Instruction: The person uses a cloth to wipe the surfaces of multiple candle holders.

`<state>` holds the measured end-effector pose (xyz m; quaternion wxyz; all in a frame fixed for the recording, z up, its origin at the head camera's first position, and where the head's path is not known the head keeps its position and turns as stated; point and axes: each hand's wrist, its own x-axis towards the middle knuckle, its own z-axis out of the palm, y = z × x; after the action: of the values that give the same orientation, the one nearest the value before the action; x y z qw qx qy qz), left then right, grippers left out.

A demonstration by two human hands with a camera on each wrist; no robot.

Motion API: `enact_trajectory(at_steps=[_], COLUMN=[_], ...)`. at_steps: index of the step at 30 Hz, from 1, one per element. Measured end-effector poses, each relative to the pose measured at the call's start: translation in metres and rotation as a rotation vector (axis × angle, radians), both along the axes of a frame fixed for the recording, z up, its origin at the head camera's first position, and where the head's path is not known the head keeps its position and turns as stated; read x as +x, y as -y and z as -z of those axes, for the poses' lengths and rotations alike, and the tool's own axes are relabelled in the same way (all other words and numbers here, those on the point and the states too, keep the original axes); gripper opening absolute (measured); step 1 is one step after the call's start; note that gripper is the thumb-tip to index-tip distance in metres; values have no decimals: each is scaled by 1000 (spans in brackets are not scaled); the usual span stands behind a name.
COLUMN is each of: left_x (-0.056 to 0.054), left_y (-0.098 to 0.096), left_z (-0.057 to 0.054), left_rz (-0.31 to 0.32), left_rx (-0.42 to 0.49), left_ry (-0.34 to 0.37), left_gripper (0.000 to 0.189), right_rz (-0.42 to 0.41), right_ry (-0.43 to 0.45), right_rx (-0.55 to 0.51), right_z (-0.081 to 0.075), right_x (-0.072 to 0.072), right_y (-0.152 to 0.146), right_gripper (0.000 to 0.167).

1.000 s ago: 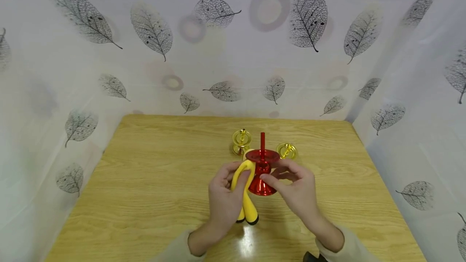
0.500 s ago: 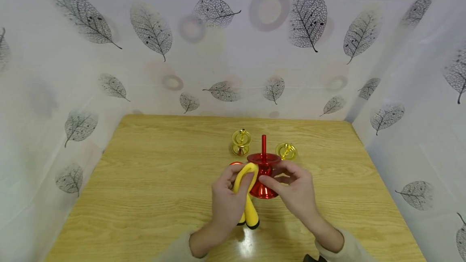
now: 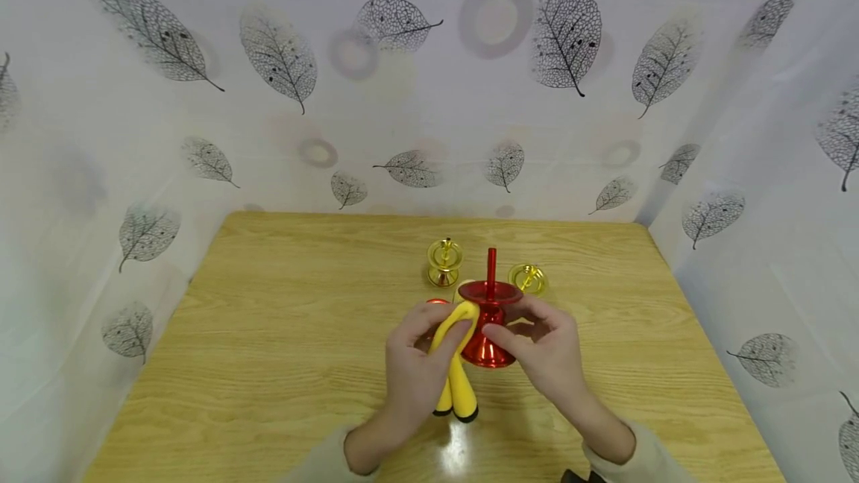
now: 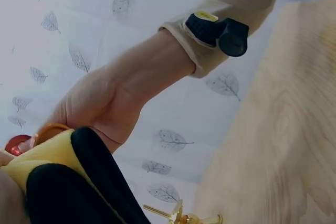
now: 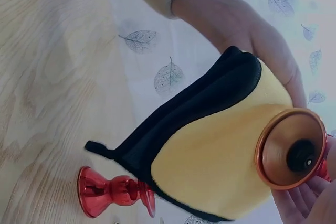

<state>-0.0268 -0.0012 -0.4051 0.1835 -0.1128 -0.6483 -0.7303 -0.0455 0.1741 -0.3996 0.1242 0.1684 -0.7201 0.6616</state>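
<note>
My right hand (image 3: 546, 345) grips a shiny red candlestick (image 3: 488, 345) between thumb and fingers. It has a flared base, a wide dish and a thin upright rod, and it stands nearly upright. Its hollow underside (image 5: 275, 153) faces the right wrist view. In my left hand (image 3: 419, 364) a yellow cloth with black edging (image 3: 463, 390) is pinched, its fold up against the candlestick's left side. The cloth (image 5: 215, 150) hangs spread below the hand in the right wrist view. Some left fingers are hidden behind the cloth.
A second red candlestick (image 5: 110, 190) stands on the wooden table (image 3: 282, 334), mostly hidden behind my left hand in the head view. Two small gold candlesticks are farther back, one left (image 3: 444, 263) and one right (image 3: 529, 279). A leaf-patterned curtain (image 3: 429, 95) encloses the table.
The red candlestick and the cloth have shifted slightly right and down. The second red candlestick's rim has come into sight behind my left hand. Both hands keep their holds.
</note>
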Motion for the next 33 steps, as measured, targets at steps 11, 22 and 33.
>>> enact_trajectory(at_steps=[11,22,33], left_x=[6,-3,-2], left_y=[-3,-1,1], left_z=[-4,2,0], left_rz=[25,3,2], left_rx=[12,-40,-14], left_ry=[-61,103,111], left_gripper=[24,14,14], right_rz=[117,-28,-14], right_ry=[-6,50,-56], right_rx=[91,-74,-15], right_z=[4,6,-2], right_x=[0,4,6], right_y=[2,1,-2], right_gripper=[25,24,33])
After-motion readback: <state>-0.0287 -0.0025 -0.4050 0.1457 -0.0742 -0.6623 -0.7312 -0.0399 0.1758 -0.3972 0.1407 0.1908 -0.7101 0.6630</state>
